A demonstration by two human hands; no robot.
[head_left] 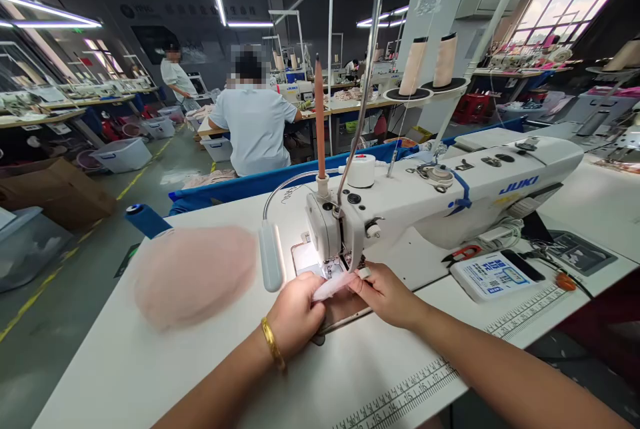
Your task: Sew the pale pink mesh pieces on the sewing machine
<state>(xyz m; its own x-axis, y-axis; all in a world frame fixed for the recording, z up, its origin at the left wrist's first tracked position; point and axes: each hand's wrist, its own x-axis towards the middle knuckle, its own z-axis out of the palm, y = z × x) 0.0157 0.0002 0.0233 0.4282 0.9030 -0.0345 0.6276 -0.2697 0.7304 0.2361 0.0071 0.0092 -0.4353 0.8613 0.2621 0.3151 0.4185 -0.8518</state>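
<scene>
A small strip of pale pink, sheer fabric (332,286) is stretched between my two hands, just in front of the needle area of a white sewing machine (385,206). My left hand (296,312), with a gold bracelet at the wrist, is closed on the strip's left end. At its right end, my right hand (387,296) pinches the fabric close to the machine head. The machine's lamp lights the presser foot (330,269), whose lower part is partly hidden by the fabric and my fingers. Left of the machine, a rounded piece of sheer pink fabric (195,276) lies flat.
A blue thread cone (147,220) lies at the table's left edge. A grey lamp bar (271,256) stands beside the needle area. To the right are red-handled snips (463,254) and a white box (493,276). A pencil (320,116) stands upright on the machine. A co-worker (255,122) sits ahead.
</scene>
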